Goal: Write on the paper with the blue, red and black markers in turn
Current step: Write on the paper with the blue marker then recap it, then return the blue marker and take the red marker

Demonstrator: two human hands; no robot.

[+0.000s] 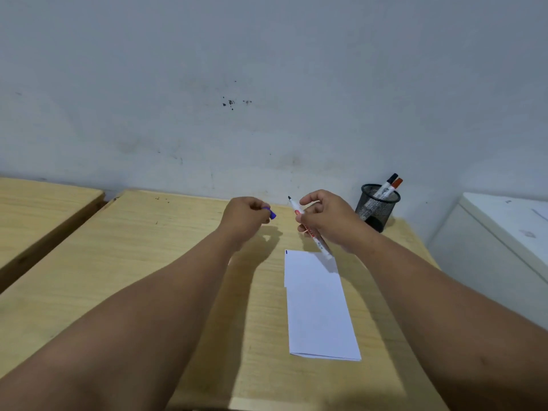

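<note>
With cap (271, 213) pinched in left hand (246, 216) and uncapped blue marker (308, 228) gripped in right hand (329, 218) above paper (318, 304) on tabletop (148, 262): turn tip down, steady sheet, write lightly near top edge.

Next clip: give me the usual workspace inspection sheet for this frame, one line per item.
Surface: light wooden table, second table at left, small dark specks near the far edge.
Job's things: white paper lying flat, tiny blue mark at its top left corner; uncapped marker; blue cap; black marker and red marker standing in mesh pen holder.
Clutter: nothing seen.
Grippers: left hand pinches the cap; right hand holds the marker, tip up.
Cables: nothing seen.
Surroundings: stained wall; white cabinet at right.
</note>
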